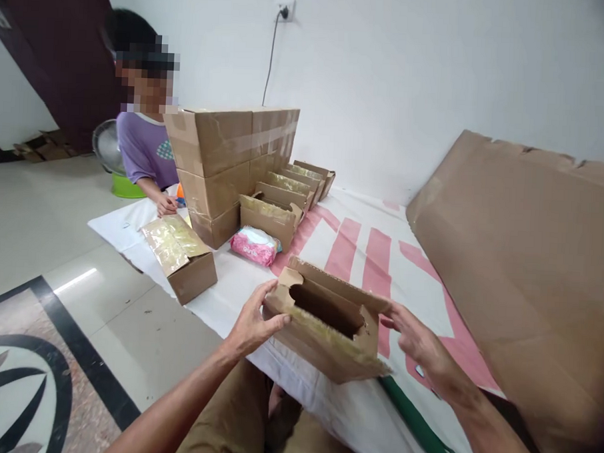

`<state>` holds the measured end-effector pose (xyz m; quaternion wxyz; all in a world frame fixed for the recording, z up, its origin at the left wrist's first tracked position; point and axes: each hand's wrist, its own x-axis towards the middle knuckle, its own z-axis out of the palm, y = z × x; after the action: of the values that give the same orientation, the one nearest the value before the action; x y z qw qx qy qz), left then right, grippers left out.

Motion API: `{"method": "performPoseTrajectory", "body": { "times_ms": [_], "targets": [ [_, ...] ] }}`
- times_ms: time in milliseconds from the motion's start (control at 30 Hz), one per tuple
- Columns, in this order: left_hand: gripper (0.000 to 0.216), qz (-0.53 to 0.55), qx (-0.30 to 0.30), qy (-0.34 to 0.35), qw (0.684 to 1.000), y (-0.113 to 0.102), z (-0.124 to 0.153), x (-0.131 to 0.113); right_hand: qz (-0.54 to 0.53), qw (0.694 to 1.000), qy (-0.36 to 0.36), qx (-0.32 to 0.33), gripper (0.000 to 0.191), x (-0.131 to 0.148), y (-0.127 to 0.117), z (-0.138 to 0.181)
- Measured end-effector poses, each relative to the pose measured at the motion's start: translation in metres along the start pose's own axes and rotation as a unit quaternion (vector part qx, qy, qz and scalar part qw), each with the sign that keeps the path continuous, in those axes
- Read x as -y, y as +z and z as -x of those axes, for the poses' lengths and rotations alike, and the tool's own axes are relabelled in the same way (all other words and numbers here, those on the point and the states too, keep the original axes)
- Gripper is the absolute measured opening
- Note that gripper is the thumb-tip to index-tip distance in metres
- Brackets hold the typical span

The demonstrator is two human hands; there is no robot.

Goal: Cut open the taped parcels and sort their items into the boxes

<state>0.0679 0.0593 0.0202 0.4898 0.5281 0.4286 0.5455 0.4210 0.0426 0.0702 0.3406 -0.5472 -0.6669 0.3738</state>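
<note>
An open cardboard box with raised flaps is between my hands, tilted a little at the near edge of the cloth. Yellowish glue or tape residue runs along its near flap. My left hand grips the box's left end, thumb on the near side and fingers at the back. At the right end, my right hand has its fingers against the far corner of the flap. A green handle lies under the right forearm; what it belongs to is hidden by the box.
A stack of taped boxes stands at the back, with a row of open boxes beside it. A pink wipes pack, a closed box and a large cardboard sheet surround me. Another person sits at the left.
</note>
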Motion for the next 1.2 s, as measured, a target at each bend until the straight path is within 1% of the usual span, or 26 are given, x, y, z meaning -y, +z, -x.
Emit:
{"method": "performPoseTrajectory", "body": {
  "times_ms": [33, 100, 167, 233, 333, 400, 500, 533, 600, 667, 700, 767, 800, 867, 900, 967, 1033, 1100, 1200],
  "targets": [
    [0.062, -0.005, -0.015, 0.007, 1.0, 0.006, 0.0, 0.0, 0.001, 1.0, 0.0, -0.004, 0.104, -0.011, 0.005, 0.01],
    [0.05, -0.016, -0.023, 0.024, 0.999, 0.013, 0.001, 0.0, 0.02, 1.0, 0.002, -0.02, 0.127, -0.031, 0.014, 0.03],
    [0.048, -0.022, -0.025, 0.038, 0.999, 0.014, 0.006, 0.002, 0.053, 0.998, -0.001, -0.046, 0.139, -0.043, 0.027, 0.047],
    [0.049, -0.025, -0.04, 0.041, 0.998, 0.014, 0.011, 0.005, 0.085, 0.994, -0.005, -0.069, 0.139, -0.044, 0.043, 0.058],
    [0.054, -0.012, -0.094, 0.027, 0.995, 0.01, 0.015, 0.01, 0.104, 0.989, -0.016, -0.103, 0.121, -0.029, 0.069, 0.054],
    [0.062, 0.011, -0.148, 0.02, 0.989, 0.003, 0.01, 0.013, 0.086, 0.989, -0.033, -0.119, 0.11, -0.013, 0.085, 0.037],
    [0.072, 0.028, -0.217, 0.032, 0.975, -0.013, -0.01, 0.013, 0.042, 0.99, -0.063, -0.115, 0.102, 0.01, 0.106, -0.01],
    [0.072, 0.025, -0.234, 0.035, 0.971, -0.019, -0.018, 0.013, 0.03, 0.991, -0.067, -0.111, 0.099, 0.017, 0.114, -0.028],
    [0.069, 0.017, -0.267, 0.037, 0.963, -0.03, -0.034, 0.012, 0.008, 0.99, -0.071, -0.122, 0.09, 0.027, 0.128, -0.063],
    [0.067, 0.004, -0.292, 0.051, 0.955, -0.036, -0.043, 0.013, -0.014, 0.985, -0.076, -0.157, 0.076, 0.033, 0.142, -0.092],
    [0.068, -0.013, -0.3, 0.07, 0.951, -0.036, -0.044, 0.015, -0.023, 0.981, -0.081, -0.173, 0.068, 0.035, 0.149, -0.104],
    [0.072, -0.085, -0.301, 0.127, 0.941, -0.033, -0.039, 0.021, -0.035, 0.976, -0.092, -0.196, 0.054, 0.038, 0.16, -0.123],
    [0.073, -0.134, -0.293, 0.156, 0.933, -0.03, -0.032, 0.027, -0.037, 0.974, -0.097, -0.2, 0.049, 0.039, 0.165, -0.13],
    [0.072, -0.22, -0.27, 0.198, 0.916, -0.021, -0.016, 0.042, -0.037, 0.973, -0.102, -0.205, 0.046, 0.039, 0.173, -0.141],
    [0.07, -0.243, -0.26, 0.204, 0.912, -0.016, -0.009, 0.051, -0.036, 0.972, -0.101, -0.208, 0.046, 0.04, 0.177, -0.146],
    [0.069, -0.257, -0.254, 0.189, 0.913, -0.008, 0.001, 0.068, -0.035, 0.971, -0.098, -0.214, 0.046, 0.041, 0.186, -0.156],
    [0.073, -0.257, -0.255, 0.153, 0.919, -0.003, 0.001, 0.082, -0.034, 0.971, -0.095, -0.215, 0.045, 0.043, 0.196, -0.166],
    [0.077, -0.251, -0.255, 0.121, 0.926, -0.003, -0.008, 0.091, -0.036, 0.973, -0.092, -0.211, 0.046, 0.045, 0.204, -0.176],
    [0.082, -0.234, -0.255, 0.083, 0.934, -0.006, -0.027, 0.096, -0.045, 0.975, -0.09, -0.2, 0.051, 0.048, 0.21, -0.187]
  ]
}}
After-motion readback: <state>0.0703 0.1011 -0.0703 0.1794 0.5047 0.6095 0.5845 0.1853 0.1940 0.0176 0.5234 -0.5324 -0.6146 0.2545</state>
